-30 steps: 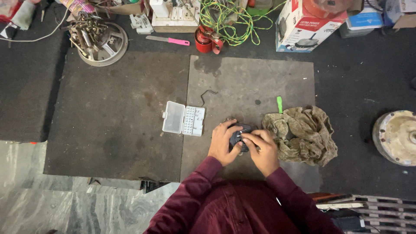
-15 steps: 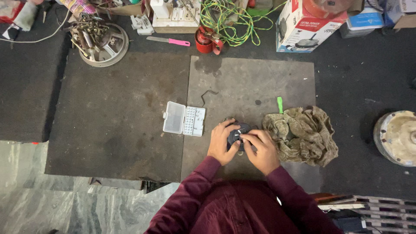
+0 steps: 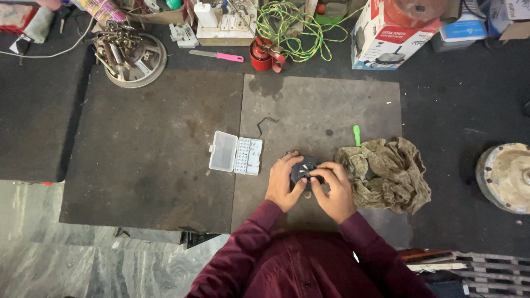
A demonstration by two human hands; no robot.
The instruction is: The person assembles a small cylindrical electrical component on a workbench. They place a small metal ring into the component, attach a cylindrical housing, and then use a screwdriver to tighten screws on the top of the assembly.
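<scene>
Left hand (image 3: 284,185), right hand (image 3: 333,190), half-hidden dark round part (image 3: 303,169)

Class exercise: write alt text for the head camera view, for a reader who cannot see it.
Both hands, left hand and right hand, grip a small round black metal part over a grey floor mat. An open clear plastic bit case lies left, a crumpled olive rag right.

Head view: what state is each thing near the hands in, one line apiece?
Round black part: held between both hands, resting on the mat.
Left hand: gripping the part's left side.
Right hand: fingers on the part's top.
Small plastic case: lid open, lying flat.
Rag: crumpled, beside the right hand.
</scene>
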